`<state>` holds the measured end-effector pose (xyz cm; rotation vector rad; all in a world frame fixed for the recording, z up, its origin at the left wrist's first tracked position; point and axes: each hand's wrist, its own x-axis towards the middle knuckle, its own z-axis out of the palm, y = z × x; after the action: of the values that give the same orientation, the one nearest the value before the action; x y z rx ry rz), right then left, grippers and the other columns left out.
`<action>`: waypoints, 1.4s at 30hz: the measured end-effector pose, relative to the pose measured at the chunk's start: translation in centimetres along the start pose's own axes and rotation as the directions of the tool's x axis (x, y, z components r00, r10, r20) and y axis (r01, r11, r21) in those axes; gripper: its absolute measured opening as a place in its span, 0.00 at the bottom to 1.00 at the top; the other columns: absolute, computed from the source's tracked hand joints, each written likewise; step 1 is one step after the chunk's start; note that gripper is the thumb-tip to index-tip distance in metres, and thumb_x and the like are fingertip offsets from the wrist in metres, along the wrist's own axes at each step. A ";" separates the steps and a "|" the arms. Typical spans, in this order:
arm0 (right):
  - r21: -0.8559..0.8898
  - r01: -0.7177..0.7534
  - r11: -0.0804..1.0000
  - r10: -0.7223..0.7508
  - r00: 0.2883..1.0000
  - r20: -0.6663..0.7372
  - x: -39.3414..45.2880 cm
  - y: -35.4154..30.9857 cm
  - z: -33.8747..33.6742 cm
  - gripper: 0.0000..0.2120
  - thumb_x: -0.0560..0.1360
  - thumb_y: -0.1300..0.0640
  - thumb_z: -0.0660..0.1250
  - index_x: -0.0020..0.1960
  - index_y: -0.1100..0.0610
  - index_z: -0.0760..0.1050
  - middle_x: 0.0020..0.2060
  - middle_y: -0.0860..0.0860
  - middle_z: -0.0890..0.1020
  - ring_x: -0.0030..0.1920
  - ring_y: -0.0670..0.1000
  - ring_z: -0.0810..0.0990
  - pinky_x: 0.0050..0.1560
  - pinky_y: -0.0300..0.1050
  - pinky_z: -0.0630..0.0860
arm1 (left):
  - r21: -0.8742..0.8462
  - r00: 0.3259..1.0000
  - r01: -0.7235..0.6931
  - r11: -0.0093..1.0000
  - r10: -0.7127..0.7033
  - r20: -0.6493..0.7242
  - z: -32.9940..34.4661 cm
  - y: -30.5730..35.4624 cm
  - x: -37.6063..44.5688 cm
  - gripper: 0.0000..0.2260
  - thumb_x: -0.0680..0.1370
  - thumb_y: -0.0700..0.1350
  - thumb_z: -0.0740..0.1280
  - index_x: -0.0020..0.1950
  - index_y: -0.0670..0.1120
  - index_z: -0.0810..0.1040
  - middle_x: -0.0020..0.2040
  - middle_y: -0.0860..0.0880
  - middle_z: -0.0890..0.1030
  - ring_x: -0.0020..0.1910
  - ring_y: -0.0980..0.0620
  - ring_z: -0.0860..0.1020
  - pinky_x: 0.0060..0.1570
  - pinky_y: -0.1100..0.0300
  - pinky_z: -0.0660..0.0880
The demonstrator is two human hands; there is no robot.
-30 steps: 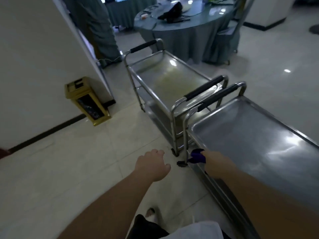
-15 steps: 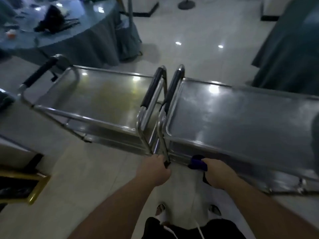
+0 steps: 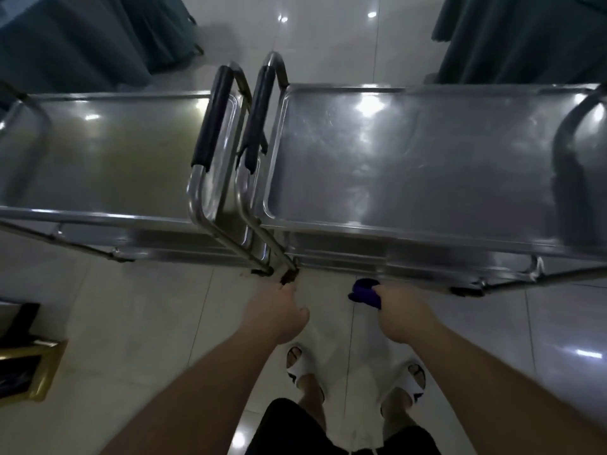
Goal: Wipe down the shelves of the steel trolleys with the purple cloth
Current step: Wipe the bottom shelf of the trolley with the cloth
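Pale glossy floor tiles (image 3: 138, 323) reflect ceiling lights. Dark draped tables stand far left (image 3: 65, 37) and far right (image 3: 525, 34); a gold-framed bin (image 3: 29, 372) sits near left.

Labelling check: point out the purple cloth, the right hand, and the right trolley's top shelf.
purple cloth (image 3: 364, 293): head view, bunched middle.
right hand (image 3: 405, 315): head view, back of hand.
right trolley's top shelf (image 3: 410, 159): head view, bare steel surface.

I see both forearms bare, no sleeves, watch or rings on my left hand (image 3: 279, 318) or right hand (image 3: 402, 315). I wear black shorts (image 3: 295, 428) with a white drawstring (image 3: 356, 446), and white open-toe slides (image 3: 303, 367) on bare feet
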<state>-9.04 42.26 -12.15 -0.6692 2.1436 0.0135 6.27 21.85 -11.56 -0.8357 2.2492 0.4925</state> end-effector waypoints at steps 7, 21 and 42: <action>0.014 0.053 0.999 -0.053 0.998 0.022 8.4 4.7 4.9 0.19 0.81 0.63 0.62 0.71 0.57 0.71 0.62 0.57 0.79 0.61 0.56 0.79 0.61 0.49 0.77 | -0.022 0.999 0.002 1.000 -0.001 0.050 8.0 2.3 7.3 0.31 0.82 0.62 0.61 0.82 0.52 0.63 0.78 0.48 0.70 0.74 0.43 0.71 0.68 0.48 0.69; 0.101 0.068 0.992 -0.070 0.997 0.013 32.1 9.7 19.4 0.31 0.79 0.72 0.60 0.81 0.56 0.63 0.79 0.52 0.67 0.76 0.50 0.67 0.75 0.38 0.62 | 0.146 0.988 -0.120 0.982 0.132 -0.076 23.2 -0.8 33.7 0.31 0.80 0.64 0.60 0.79 0.51 0.68 0.75 0.45 0.74 0.73 0.40 0.73 0.69 0.46 0.73; 0.018 0.330 0.944 -0.273 0.809 -0.521 54.5 7.2 25.0 0.28 0.82 0.64 0.59 0.76 0.40 0.64 0.71 0.50 0.74 0.67 0.56 0.75 0.68 0.58 0.73 | 0.330 0.895 -0.245 0.912 0.344 -0.284 33.7 -5.6 52.1 0.27 0.82 0.63 0.63 0.76 0.49 0.72 0.69 0.46 0.77 0.67 0.40 0.78 0.63 0.46 0.77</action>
<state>-20.06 29.50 -70.16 -1.0349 2.4885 -0.5069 -3.65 13.93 -72.54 -0.4483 2.7044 0.1529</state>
